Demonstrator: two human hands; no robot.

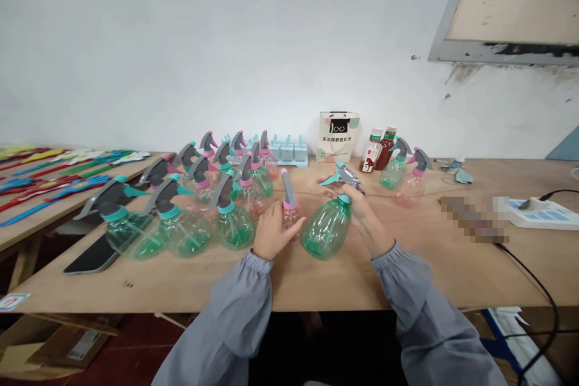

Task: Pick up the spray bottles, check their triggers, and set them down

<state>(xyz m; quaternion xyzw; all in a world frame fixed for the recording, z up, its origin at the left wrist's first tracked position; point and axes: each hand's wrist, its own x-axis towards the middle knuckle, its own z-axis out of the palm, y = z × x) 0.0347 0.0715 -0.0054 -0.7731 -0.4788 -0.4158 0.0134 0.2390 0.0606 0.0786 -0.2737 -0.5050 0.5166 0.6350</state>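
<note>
Between the thumb and fingers of my left hand (277, 230) is a small pink spray bottle (290, 210), upright on the table with its grey trigger head above the hand. My right hand (362, 210) grips a clear green spray bottle (326, 229) from behind, around its neck and grey-and-teal head; its fingers are partly hidden. This bottle tilts, base toward me and to the left. Left of my left hand stand several more spray bottles in rows, among them a green one (235, 226). Behind my right hand are another green spray bottle (393, 172) and a pink one (411, 186).
A dark phone (93, 256) lies at the left, partly under bottles. Along the wall are a pale blue popsicle mould (294, 154), a paper bag (339, 139) and two sauce bottles (371, 151). At right, a power strip (547, 214) trails cables. Colourful strips (54, 190) cover the left table.
</note>
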